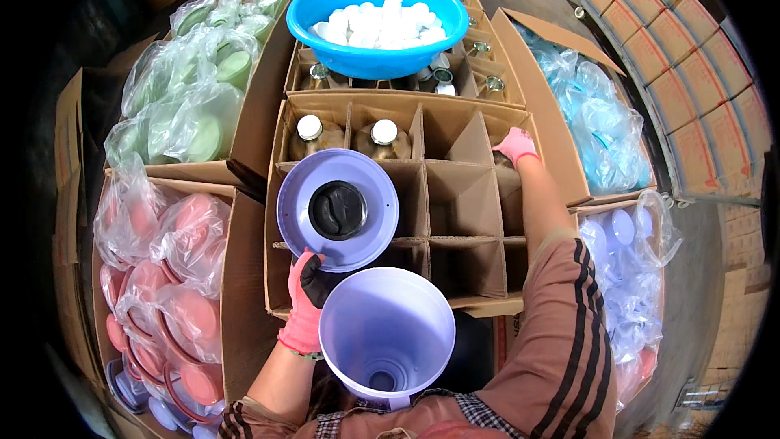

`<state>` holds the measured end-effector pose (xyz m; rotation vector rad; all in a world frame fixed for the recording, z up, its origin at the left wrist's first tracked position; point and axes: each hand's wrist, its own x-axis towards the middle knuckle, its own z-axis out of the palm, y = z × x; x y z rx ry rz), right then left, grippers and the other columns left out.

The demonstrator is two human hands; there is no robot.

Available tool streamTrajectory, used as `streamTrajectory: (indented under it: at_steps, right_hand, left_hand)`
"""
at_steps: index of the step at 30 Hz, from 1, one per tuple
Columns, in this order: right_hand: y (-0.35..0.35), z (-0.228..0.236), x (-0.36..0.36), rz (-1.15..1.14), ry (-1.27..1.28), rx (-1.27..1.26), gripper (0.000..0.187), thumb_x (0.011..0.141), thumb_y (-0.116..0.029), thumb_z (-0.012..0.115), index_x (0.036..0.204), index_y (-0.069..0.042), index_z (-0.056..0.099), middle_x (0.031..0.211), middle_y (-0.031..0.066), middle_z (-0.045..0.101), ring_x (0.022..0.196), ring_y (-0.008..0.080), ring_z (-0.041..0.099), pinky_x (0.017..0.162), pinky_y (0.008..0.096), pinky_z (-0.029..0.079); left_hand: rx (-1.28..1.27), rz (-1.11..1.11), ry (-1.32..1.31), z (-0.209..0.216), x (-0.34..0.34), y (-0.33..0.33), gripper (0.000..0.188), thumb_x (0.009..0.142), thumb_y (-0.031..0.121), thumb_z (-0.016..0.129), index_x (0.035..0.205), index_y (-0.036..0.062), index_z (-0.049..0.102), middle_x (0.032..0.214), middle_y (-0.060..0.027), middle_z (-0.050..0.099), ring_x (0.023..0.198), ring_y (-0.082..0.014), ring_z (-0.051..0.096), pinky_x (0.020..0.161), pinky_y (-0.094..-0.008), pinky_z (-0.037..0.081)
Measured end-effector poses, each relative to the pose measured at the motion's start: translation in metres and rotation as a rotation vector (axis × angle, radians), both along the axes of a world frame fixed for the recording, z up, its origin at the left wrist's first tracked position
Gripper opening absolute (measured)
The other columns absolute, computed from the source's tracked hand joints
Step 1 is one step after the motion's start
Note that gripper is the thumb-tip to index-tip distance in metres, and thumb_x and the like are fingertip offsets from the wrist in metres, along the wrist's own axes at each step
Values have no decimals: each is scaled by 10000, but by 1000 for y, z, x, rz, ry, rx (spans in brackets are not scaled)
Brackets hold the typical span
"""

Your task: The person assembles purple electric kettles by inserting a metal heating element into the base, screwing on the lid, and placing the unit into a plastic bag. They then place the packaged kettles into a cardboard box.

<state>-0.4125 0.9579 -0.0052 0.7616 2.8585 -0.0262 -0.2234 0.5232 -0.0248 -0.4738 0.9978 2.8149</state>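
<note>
My left hand [304, 301], in a pink glove with a dark palm, grips the lower rim of a round purple lid [292, 203] that has a black disc in its middle. The lid is held over a divided cardboard carton [390, 106]. Below it, close to my body, stands an open purple bucket [341, 309], with nothing visible inside. My right hand [517, 146], also pink-gloved, reaches into the carton's far right compartment; its fingers are curled, and what they hold is hidden. Two glass bottles [384, 136] with white caps sit in the far left compartments.
A blue basin [301, 36] full of white caps [382, 24] rests on another carton of bottles ahead. Open boxes of bagged green [203, 138], pink [191, 313], blue [597, 134] and purple [621, 232] plastic parts flank me. Stacked cartons [674, 89] line the right side.
</note>
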Motion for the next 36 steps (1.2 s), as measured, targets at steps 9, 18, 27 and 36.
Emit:
streamTrajectory:
  at_steps: [9, 18, 27, 36]
  right_hand:
    - [-20, 63, 69, -127, 153, -92, 476, 584, -314, 666, 925, 10, 591, 972, 204, 580, 921, 311, 564, 797, 364, 456]
    - [-55, 284, 209, 140, 610, 60, 524, 566, -347, 728, 909, 13, 565, 905, 206, 590, 872, 310, 572, 754, 362, 451]
    - [-67, 278, 355, 28, 1095, -1290, 189, 796, -243, 531, 876, -82, 591, 708, 1, 560, 583, 88, 509, 518, 203, 393]
    - [-233, 182, 297, 570, 746, -1591, 663, 682, -124, 690, 1241, -32, 345, 1066, 55, 511, 958, 134, 491, 823, 251, 404]
  left_hand:
    - [82, -23, 62, 11, -7, 4, 74, 754, 63, 428, 805, 54, 481, 844, -47, 473, 902, -199, 477, 847, -395, 402]
    - [341, 87, 72, 61, -3, -10, 206, 838, 215, 383, 910, 72, 513, 889, -79, 539, 906, -250, 513, 866, -400, 390]
    - [562, -501, 854, 141, 37, -2, 303, 872, 326, 326, 989, 61, 413, 1382, -200, 126, 1225, -420, 203, 985, -515, 195]
    - [-408, 273, 1060, 199, 41, -31, 139, 795, 153, 465, 844, 24, 449, 904, -111, 419, 802, -227, 415, 712, -312, 363]
